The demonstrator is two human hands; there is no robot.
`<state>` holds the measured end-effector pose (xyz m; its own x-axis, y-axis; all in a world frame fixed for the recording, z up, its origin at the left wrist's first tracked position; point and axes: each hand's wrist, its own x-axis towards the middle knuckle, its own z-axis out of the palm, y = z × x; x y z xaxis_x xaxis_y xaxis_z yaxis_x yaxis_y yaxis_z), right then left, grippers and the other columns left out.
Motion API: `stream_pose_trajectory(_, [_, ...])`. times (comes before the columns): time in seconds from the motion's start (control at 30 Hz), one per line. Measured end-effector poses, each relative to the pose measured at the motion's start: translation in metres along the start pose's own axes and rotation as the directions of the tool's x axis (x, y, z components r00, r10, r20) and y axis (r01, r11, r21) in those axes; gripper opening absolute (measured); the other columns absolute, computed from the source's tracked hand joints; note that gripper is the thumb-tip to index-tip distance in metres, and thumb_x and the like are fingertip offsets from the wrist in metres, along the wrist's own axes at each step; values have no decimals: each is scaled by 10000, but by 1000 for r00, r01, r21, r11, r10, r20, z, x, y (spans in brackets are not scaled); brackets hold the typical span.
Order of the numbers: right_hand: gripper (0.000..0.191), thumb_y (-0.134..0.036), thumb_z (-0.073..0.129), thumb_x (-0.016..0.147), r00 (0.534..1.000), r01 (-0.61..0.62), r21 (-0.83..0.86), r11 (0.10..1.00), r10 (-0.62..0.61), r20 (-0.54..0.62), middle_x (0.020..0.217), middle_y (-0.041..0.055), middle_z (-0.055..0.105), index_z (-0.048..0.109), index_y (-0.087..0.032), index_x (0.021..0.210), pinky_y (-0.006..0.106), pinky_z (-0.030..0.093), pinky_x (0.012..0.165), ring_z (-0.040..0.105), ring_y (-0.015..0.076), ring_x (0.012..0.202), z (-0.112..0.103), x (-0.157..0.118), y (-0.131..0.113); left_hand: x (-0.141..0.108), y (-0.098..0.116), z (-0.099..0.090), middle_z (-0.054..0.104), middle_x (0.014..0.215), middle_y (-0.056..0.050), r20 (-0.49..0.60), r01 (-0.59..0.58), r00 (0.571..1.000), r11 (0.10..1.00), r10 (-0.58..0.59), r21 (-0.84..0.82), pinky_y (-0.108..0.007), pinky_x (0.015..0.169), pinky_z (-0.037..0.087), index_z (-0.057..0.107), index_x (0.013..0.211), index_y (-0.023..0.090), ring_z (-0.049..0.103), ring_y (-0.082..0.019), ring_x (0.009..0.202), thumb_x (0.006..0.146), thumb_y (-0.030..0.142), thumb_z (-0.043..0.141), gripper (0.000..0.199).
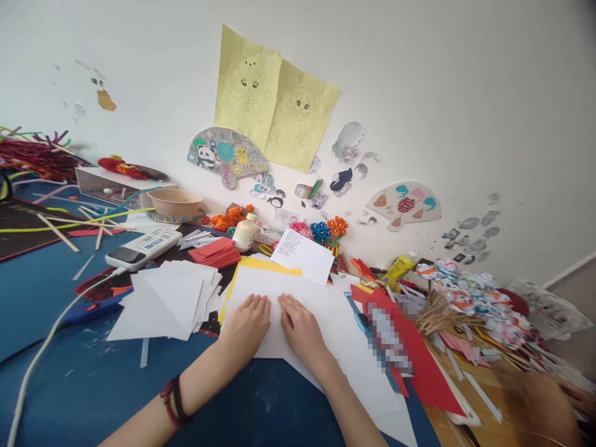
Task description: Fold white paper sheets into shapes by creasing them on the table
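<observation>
My left hand (246,324) lies flat on a white sheet of paper (274,282), its fingers stretched out and close together. Beside it my right hand (300,326) rests on the same paper in the same way, with a narrow gap between the two. Neither hand grips anything; how many sheets lie beneath my palms I cannot tell. A yellow sheet (267,266) shows past the paper's far and left edges. More white paper (377,385) spreads out to the right. A stack of white paper squares (162,301) is left of my left hand.
Beyond the paper stand a glue bottle (244,233), red paper slips (215,253) and a handwritten card (302,253). A blue cutter (357,313) and red paper (426,360) lie right. A white device (143,248) trails a cable (60,326). A blurred person's part (535,403) shows lower right.
</observation>
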<state>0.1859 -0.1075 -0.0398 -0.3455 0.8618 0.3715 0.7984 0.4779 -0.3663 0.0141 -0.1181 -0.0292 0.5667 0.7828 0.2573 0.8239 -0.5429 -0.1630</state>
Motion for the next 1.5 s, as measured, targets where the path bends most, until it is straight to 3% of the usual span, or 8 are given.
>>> stream_pose_trajectory(0.3, [440, -194, 356, 922, 974, -223, -95, 970, 220, -49, 1371, 100, 522, 557, -118, 1307, 398, 327, 1113, 434, 240, 1314, -10, -4, 6, -46, -22, -9, 580, 1276, -226, -30, 171, 985, 974, -169, 147, -440, 1062, 368, 575, 1255, 24, 526, -314, 1216, 900, 115, 409, 402])
stream_pose_trajectory(0.47, [428, -206, 382, 904, 961, -253, -26, 967, 247, -125, 1339, 132, 548, 587, -99, 1264, 401, 328, 1101, 460, 255, 1283, -5, -4, 13, -31, -22, -37, 711, 998, -200, 20, 212, 975, 951, -223, 225, -462, 1032, 361, 720, 986, 45, 592, -318, 1102, 819, -33, 401, 369])
stream_pose_trajectory(0.6, [390, -229, 408, 876, 930, -257, 179, 950, 293, -222, 1209, 125, 631, 617, -132, 1192, 403, 402, 1017, 558, 251, 1151, -10, 1, 26, 3, -11, -49, 707, 938, -186, 48, 120, 991, 991, -123, 50, -480, 937, 407, 699, 964, 69, 625, -329, 967, 873, 227, 558, 231])
stream_pose_trajectory(0.73, [349, -217, 406, 837, 897, -250, 457, 854, 382, -222, 990, 81, 711, 656, -173, 1076, 384, 424, 958, 624, 232, 1012, -21, 7, 44, 22, 10, -34, 538, 1317, -219, -22, -109, 994, 988, 108, -106, -476, 914, 429, 542, 1257, 114, 525, -391, 1164, 762, 508, 673, 646])
stream_pose_trajectory(0.83, [336, -196, 432, 783, 890, -256, 571, 780, 420, -175, 913, 62, 725, 670, -184, 1020, 386, 403, 971, 630, 233, 1001, -25, 10, 58, 27, 14, -25, 590, 1248, -209, -29, -199, 980, 971, 197, -130, -443, 832, 467, 521, 1264, 127, 593, -365, 1070, 792, 409, 655, 565])
stream_pose_trajectory(0.97, [390, -162, 503, 693, 888, -284, 650, 705, 449, -98, 928, 73, 724, 659, -173, 1050, 374, 461, 889, 648, 245, 971, -27, 12, 65, 42, -13, -38, 696, 766, -123, -8, -150, 989, 984, 149, -99, -358, 651, 437, 650, 886, 147, 661, -267, 707, 873, 133, 423, 227])
stream_pose_trajectory(1.27, [424, -397, 748, 702, 931, -318, 890, 327, 282, 230, 939, 102, 721, 681, -142, 1034, 355, 506, 741, 669, 239, 790, -43, 8, 31, 67, -56, -75, 633, 686, -21, -122, -90, 991, 922, 46, -378, -254, 532, 262, 547, 709, 202, 567, -166, 638, 925, 273, 364, 292])
stream_pose_trajectory(1.5, [440, -553, 664, 744, 868, -319, 841, 437, 490, 75, 716, 63, 697, 695, -123, 830, 289, 465, 575, 618, 217, 659, -34, 14, 30, 53, -59, -86, 592, 642, -11, -22, -144, 987, 804, 161, -576, -246, 533, 288, 593, 711, 182, 511, -139, 579, 959, 392, 304, 434])
